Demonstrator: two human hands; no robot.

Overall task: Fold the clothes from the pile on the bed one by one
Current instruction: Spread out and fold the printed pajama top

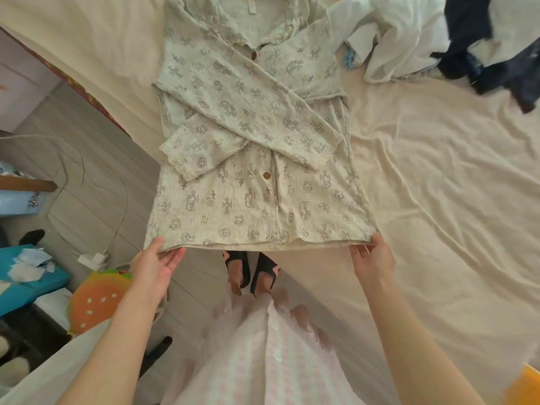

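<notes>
Your left hand point(153, 263) and right hand point(371, 255) each pinch a hem corner of the printed pajama top point(251, 147), thumbs on top, sleeves crossed, lying at the bed's point(438, 200) near edge. Light, limp cotton: hold by the corners to fold upward.

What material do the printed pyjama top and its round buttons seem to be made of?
Printed pyjama top: probably a soft, matte cotton-type fabric, since it lies limp, shows a fine crinkled texture and has no sheen. Its cuffs carry a lace-like scalloped trim. Round buttons: brown and smooth, perhaps plastic or wood; too small to tell. The left hand and right hand hold the hem.
</notes>
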